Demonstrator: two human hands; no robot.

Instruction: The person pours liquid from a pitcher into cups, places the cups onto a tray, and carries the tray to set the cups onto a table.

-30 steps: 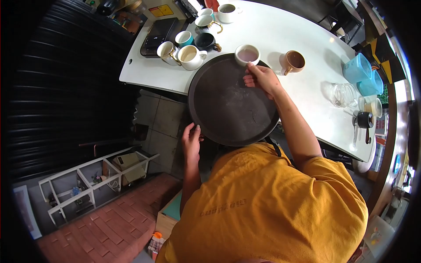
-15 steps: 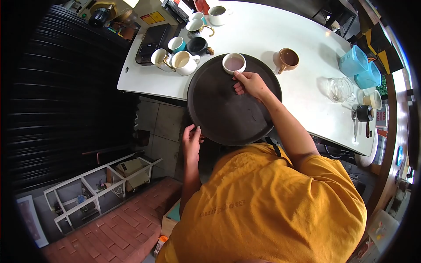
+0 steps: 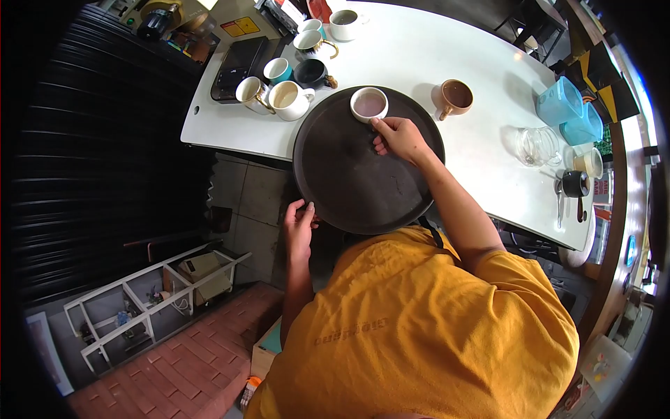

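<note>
The right hand (image 3: 399, 137) rests on the round dark tray (image 3: 349, 181), fingertips against the near side of a white cup (image 3: 368, 105) without closing round it; the cup stands at the tray's far rim and holds a pale pinkish-brown drink. The left hand (image 3: 299, 227) grips the tray's near-left rim, thumb on top, fingers underneath. The tray is bare but for that cup, its matte surface scuffed with pale marks, and it overhangs the near edge of the white table (image 3: 488, 146). Just beyond the tray's left rim stand a cream mug (image 3: 289, 99) with milky liquid, a metal-looking cup (image 3: 249, 91), a teal cup (image 3: 278, 70) and a black mug (image 3: 311, 72). To the right of the tray sits a brown mug (image 3: 454, 97), its drink brownish. Toward the table's right end are a clear glass jug (image 3: 534, 145) and two light blue boxes (image 3: 567, 112).
</note>
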